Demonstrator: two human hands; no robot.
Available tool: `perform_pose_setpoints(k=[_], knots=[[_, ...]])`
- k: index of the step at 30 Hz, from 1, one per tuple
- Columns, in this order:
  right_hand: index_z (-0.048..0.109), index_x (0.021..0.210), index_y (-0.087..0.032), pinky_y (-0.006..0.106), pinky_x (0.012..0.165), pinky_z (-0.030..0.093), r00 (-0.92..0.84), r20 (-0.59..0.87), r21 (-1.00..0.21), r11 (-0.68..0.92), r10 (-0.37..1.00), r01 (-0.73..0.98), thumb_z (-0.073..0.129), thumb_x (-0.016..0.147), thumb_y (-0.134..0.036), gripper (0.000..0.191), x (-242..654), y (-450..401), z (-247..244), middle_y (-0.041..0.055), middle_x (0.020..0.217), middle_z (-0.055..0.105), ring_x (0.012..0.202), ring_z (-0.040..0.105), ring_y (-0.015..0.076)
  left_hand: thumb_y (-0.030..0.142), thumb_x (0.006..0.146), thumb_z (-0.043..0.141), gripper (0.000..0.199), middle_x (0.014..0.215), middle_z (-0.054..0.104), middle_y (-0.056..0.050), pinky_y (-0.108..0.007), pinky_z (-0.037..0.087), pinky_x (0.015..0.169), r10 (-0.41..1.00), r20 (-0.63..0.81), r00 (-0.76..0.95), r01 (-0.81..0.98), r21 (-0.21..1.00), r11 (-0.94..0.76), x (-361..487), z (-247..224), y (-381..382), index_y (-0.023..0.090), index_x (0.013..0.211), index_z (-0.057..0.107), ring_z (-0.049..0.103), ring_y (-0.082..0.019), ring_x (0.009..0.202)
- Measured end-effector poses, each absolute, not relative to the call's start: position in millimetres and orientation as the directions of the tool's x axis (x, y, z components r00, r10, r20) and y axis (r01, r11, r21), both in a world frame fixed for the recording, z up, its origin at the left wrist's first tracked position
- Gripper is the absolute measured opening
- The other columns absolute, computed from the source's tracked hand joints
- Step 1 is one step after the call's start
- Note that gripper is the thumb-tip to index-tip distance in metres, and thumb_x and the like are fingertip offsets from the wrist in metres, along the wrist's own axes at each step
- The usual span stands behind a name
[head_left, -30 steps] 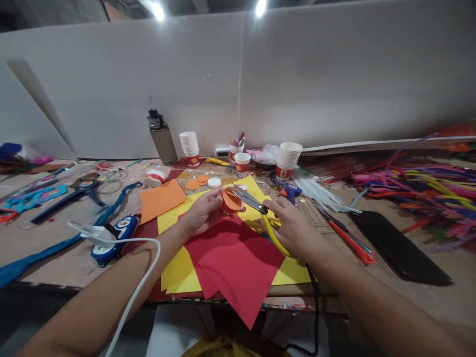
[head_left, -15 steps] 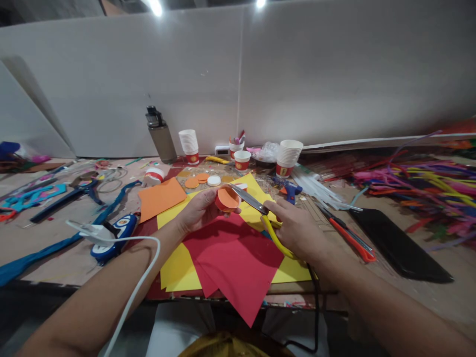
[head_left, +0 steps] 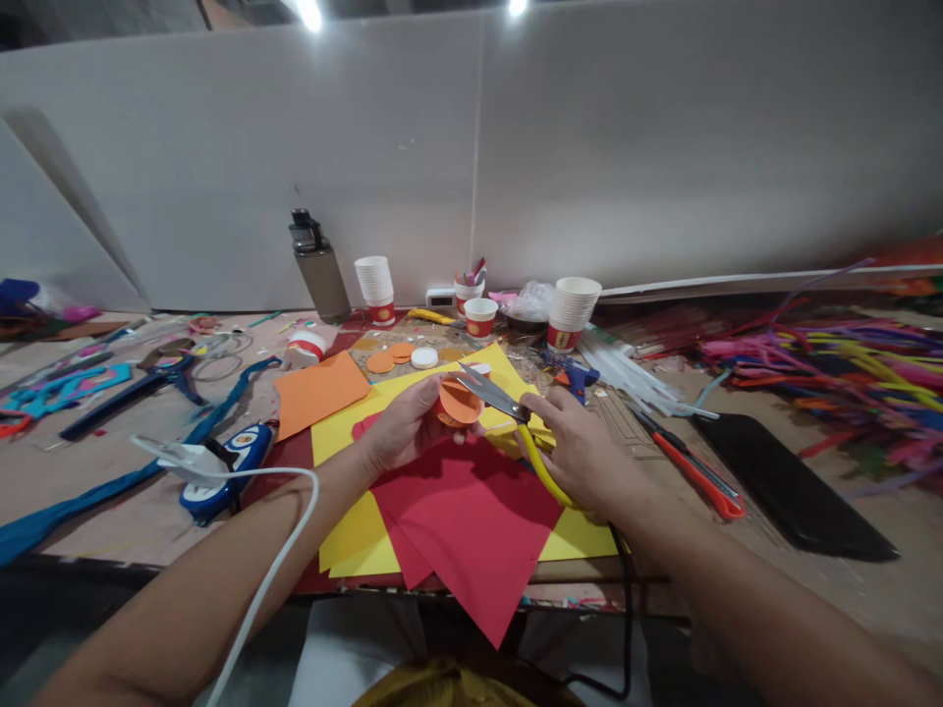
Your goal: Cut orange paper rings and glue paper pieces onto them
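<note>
My left hand (head_left: 404, 424) is closed around a small red piece, apparently a paper cup, with an orange paper disc (head_left: 463, 403) at its end. A slit or raised fold runs across the disc. My right hand (head_left: 582, 450) grips yellow-handled scissors (head_left: 543, 469). Their blades are parted and point left, with the tips at the disc's upper edge. Below both hands lie red paper sheets (head_left: 471, 520) over yellow sheets (head_left: 354, 540). An orange sheet (head_left: 320, 395) lies to the left.
Behind my hands are loose orange discs (head_left: 381, 361), a white disc (head_left: 423, 357) and paper cup stacks (head_left: 573, 309). A blue glue gun (head_left: 579, 379), red cutter (head_left: 696, 476) and black phone-like slab (head_left: 792, 486) lie right. A power strip with a white cable (head_left: 228, 471) sits left.
My left hand has turned the cup and shifted it slightly right and down. A slit or fold now shows across the orange disc. The scissor blades are wider apart.
</note>
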State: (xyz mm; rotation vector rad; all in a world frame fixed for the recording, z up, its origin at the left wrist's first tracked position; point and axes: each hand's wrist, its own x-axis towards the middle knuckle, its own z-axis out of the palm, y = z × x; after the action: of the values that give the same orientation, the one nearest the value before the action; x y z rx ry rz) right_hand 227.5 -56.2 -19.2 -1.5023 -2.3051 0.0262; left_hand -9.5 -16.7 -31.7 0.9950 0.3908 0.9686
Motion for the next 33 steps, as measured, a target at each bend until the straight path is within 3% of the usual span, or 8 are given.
perform_pose_setpoints(k=[9,20,26,33], knots=[[0.060,0.112,-0.020,0.026,0.064,0.038,-0.368,0.268,-0.208,0.427,0.890,0.880,0.056,0.088,-0.032,0.027,229,-59,-17,0.0082,0.101,0.059,0.075,0.057,0.0170,0.060,0.085,0.053,0.053,0.093,0.072,-0.011,-0.025,0.050,0.056,0.802,0.117,0.586,-0.481,0.846,0.229,-11,-31,-14,0.016,0.113,0.064,0.069,-0.019,0.071],[0.062,0.115,-0.021,0.028,0.062,0.035,-0.355,0.269,-0.120,0.397,0.895,0.910,0.052,0.085,-0.018,0.032,227,-61,-18,0.0076,0.097,0.064,0.072,0.059,0.0179,0.072,0.083,0.041,0.067,0.081,0.072,-0.014,-0.027,0.048,0.054,0.846,0.038,0.532,-0.451,0.858,0.245,-11,-27,-15,0.012,0.098,0.065,0.066,-0.018,0.062],[0.062,0.116,-0.021,0.028,0.061,0.034,-0.320,0.257,-0.119,0.358,0.912,0.926,0.053,0.084,-0.017,0.034,226,-60,-19,0.0087,0.100,0.065,0.072,0.060,0.0184,0.059,0.089,0.048,0.049,0.091,0.069,-0.007,-0.026,0.049,0.055,0.905,0.100,0.413,-0.555,0.816,0.163,-4,-27,-16,0.018,0.113,0.060,0.070,-0.020,0.076],[0.059,0.118,-0.020,0.028,0.063,0.036,-0.329,0.268,-0.121,0.370,0.906,0.921,0.053,0.088,-0.024,0.031,225,-59,-20,0.0100,0.107,0.061,0.078,0.060,0.0191,0.057,0.091,0.045,0.047,0.082,0.069,-0.009,-0.024,0.047,0.051,0.918,0.065,0.392,-0.527,0.834,0.166,1,-29,-21,0.014,0.102,0.062,0.065,-0.016,0.062]])
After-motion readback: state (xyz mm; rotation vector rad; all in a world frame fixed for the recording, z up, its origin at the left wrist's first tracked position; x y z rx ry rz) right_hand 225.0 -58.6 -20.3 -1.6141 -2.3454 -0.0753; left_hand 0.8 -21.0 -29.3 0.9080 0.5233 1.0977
